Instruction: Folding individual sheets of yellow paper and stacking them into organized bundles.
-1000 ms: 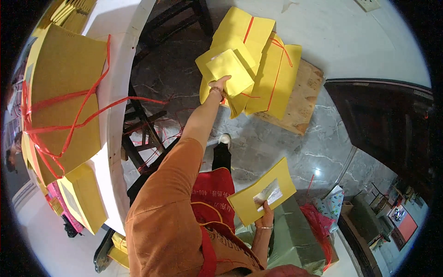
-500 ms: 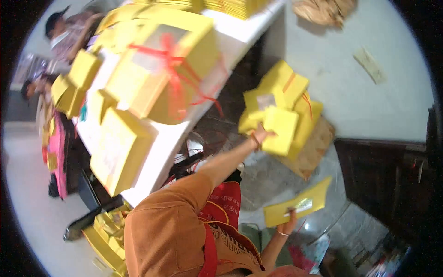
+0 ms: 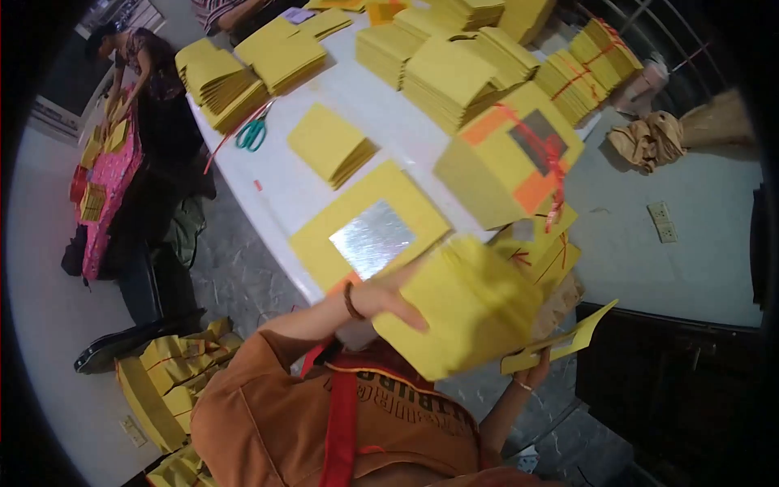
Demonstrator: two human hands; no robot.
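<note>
My left hand [image 3: 396, 299], with a brown beaded bracelet, grips a thick yellow paper stack [image 3: 475, 316] in front of my chest. Its thumb lies on the near face; the other fingers are hidden behind the stack. Lower right, my right hand [image 3: 532, 372] holds a thin, slightly bent yellow paper piece [image 3: 580, 334] partly covered by the stack. Just beyond my left hand, a larger yellow stack with a silver square [image 3: 373, 239] lies on the white table [image 3: 268, 207]. Beside it stands a tall yellow stack tied with red ribbon [image 3: 487, 183].
Green-handled scissors [image 3: 251, 135] and a small folded yellow stack [image 3: 329, 146] lie on the table. Many more stacks fill its far side. Crumpled brown paper [image 3: 649, 140] is at the right wall, above a dark cabinet [image 3: 649, 373]. A person [image 3: 138, 61] works at a pink-covered table.
My left hand has come back from the low pile beside the table, bringing a yellow paper stack to my chest. My right hand still holds its yellow paper piece. The view has turned.
</note>
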